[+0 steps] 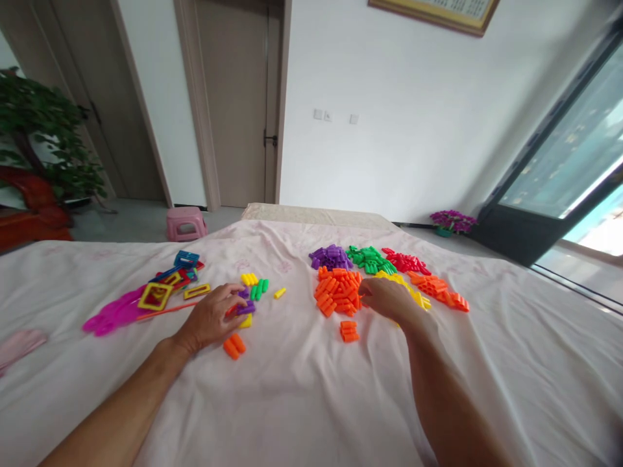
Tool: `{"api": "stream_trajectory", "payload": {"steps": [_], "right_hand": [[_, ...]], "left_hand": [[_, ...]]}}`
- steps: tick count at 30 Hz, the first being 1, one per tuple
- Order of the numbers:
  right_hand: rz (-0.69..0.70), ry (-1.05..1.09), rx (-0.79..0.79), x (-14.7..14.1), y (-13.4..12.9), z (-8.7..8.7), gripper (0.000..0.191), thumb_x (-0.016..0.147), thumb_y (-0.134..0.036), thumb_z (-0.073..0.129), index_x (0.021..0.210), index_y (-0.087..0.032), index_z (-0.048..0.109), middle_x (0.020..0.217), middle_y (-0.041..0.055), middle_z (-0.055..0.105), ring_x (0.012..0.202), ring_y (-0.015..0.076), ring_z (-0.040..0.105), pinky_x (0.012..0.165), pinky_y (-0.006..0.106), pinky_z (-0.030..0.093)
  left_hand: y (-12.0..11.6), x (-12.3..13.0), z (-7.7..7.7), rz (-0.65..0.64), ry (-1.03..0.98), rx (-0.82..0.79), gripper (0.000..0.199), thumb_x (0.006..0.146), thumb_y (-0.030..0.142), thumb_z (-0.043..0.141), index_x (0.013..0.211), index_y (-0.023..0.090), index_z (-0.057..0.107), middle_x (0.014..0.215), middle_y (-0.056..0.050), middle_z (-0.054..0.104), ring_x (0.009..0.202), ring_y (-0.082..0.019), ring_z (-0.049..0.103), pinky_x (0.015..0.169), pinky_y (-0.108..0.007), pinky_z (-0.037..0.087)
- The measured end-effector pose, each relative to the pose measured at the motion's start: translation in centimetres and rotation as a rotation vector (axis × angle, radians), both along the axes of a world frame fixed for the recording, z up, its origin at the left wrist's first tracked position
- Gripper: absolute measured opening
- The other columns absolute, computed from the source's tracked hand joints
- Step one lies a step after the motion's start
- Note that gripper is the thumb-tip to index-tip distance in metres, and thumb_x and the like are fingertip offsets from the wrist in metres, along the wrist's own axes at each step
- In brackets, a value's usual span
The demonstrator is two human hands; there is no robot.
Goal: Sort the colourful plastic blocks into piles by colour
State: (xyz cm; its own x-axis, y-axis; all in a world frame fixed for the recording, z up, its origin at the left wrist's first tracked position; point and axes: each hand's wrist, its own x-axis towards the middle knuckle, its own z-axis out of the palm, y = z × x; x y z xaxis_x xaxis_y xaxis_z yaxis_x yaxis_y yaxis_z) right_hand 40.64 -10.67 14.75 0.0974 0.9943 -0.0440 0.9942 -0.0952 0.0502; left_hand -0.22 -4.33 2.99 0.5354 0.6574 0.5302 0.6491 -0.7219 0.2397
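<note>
My left hand rests on the cloth, fingers apart and curved over small plastic blocks. Beside its fingertips are purple blocks, and a bit of red shows under the fingers. Around them lie yellow blocks, green blocks and orange blocks. My right hand has its fingers pressed together at the right edge of an orange block pile; what is between the fingertips is hidden. Behind that hand is a yellow block pile, partly covered. A small orange cluster sits nearer me.
Further back are purple, green and red piles, with more orange blocks on the right. Coloured frame pieces and a magenta piece lie left. Cloth covers the table. A pink stool stands beyond.
</note>
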Motion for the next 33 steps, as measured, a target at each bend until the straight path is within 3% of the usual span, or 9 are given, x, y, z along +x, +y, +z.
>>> {"api": "stream_trajectory", "payload": {"steps": [4, 11, 16, 23, 27, 33], "right_hand": [[0.207, 0.079, -0.034, -3.0, -0.2, -0.9, 0.02, 0.085, -0.02, 0.057, 0.096, -0.024, 0.073, 0.097, 0.0039, 0.074, 0.087, 0.0194, 0.066, 0.063, 0.027, 0.033], [0.422, 0.228, -0.045, -7.1, -0.9, -2.1, 0.024, 0.089, -0.017, 0.056, 0.104, -0.024, 0.074, 0.105, 0.0048, 0.074, 0.092, 0.0192, 0.067, 0.073, 0.026, 0.042], [0.47, 0.25, -0.066, -8.0, -0.9, -3.8, 0.025, 0.089, -0.018, 0.057, 0.108, -0.023, 0.073, 0.104, 0.006, 0.075, 0.096, 0.0211, 0.068, 0.077, 0.028, 0.045], [0.552, 0.307, -0.011, -10.1, -1.3, -4.9, 0.028, 0.091, -0.016, 0.051, 0.107, -0.023, 0.073, 0.109, 0.0056, 0.074, 0.097, 0.0205, 0.069, 0.077, 0.028, 0.047], [0.587, 0.377, 0.009, -11.3, -1.5, -5.3, 0.028, 0.091, -0.015, 0.052, 0.108, -0.022, 0.072, 0.108, 0.0059, 0.073, 0.095, 0.0189, 0.069, 0.077, 0.026, 0.047], [0.66, 0.545, 0.142, -12.3, -1.2, -7.7, 0.036, 0.087, -0.011, 0.056, 0.121, -0.021, 0.066, 0.117, 0.007, 0.068, 0.103, 0.0185, 0.065, 0.087, 0.028, 0.05]], "left_hand": [[-0.4, 0.0, 0.6, 0.037, 0.013, 0.068, 0.026, 0.082, 0.045, 0.069, 0.094, 0.023, 0.067, 0.121, -0.009, 0.063, 0.108, -0.025, 0.062, 0.093, -0.037, 0.049], [-1.2, 0.2, 1.4, 0.032, 0.16, 0.069, 0.024, 0.083, 0.043, 0.067, 0.074, 0.021, 0.065, 0.088, -0.005, 0.065, 0.083, -0.019, 0.059, 0.073, -0.032, 0.046], [-1.2, 0.3, 1.6, 0.059, 0.179, 0.058, 0.018, 0.08, 0.04, 0.071, 0.081, 0.023, 0.071, 0.099, -0.006, 0.067, 0.09, -0.022, 0.061, 0.078, -0.035, 0.046], [-1.0, 0.5, 1.3, 0.02, 0.176, 0.047, 0.013, 0.089, 0.032, 0.061, 0.089, 0.022, 0.069, 0.105, -0.007, 0.067, 0.095, -0.022, 0.062, 0.084, -0.036, 0.047], [-1.2, 1.2, 0.8, -0.025, 0.143, 0.016, 0.017, 0.093, 0.036, 0.058, 0.09, 0.022, 0.067, 0.108, -0.007, 0.067, 0.098, -0.021, 0.062, 0.085, -0.036, 0.048], [-1.7, 2.4, 0.7, -0.099, 0.102, -0.118, 0.021, 0.088, 0.044, 0.066, 0.096, 0.024, 0.07, 0.113, -0.005, 0.067, 0.103, -0.022, 0.062, 0.089, -0.036, 0.049]]}}
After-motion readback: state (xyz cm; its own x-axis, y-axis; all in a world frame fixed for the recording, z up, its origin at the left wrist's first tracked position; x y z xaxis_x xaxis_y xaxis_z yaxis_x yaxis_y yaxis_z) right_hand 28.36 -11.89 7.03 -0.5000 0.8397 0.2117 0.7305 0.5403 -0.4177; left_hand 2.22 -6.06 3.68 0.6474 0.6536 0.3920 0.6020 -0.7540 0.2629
